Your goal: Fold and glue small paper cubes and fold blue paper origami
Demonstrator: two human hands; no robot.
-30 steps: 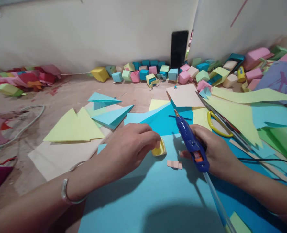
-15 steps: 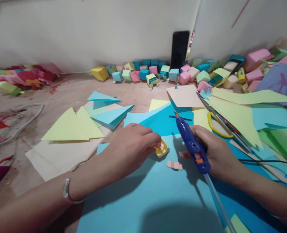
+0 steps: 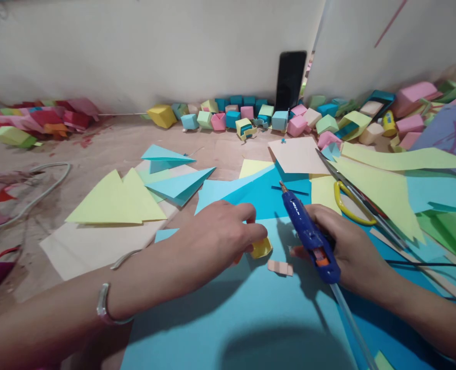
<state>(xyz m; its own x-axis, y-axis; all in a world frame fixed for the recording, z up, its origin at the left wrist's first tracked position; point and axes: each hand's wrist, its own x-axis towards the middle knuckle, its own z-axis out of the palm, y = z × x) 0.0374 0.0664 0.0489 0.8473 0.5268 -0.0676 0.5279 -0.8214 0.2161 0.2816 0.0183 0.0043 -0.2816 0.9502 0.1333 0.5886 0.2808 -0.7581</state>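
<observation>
Head view: right hand (image 3: 345,241) clamped on blue glue gun (image 3: 304,223); left hand (image 3: 220,231) at small yellow paper piece (image 3: 263,250) on light-blue sheet (image 3: 197,329), pinch unverifiable. Stray squeeze may drip glue; heavy finger pressure may crush the piece.

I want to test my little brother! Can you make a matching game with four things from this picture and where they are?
Things:
1. blue plastic glue gun
2. black rectangular phone
3. small yellow folded-paper piece
4. small pale pink folded-paper strip

Places:
A. at the fingertips of the left hand
B. lying on light blue paper, held by neither hand
C. gripped in the right hand
D. propped up by the white wall

Right pairs: 1-C, 2-D, 3-A, 4-B
</observation>
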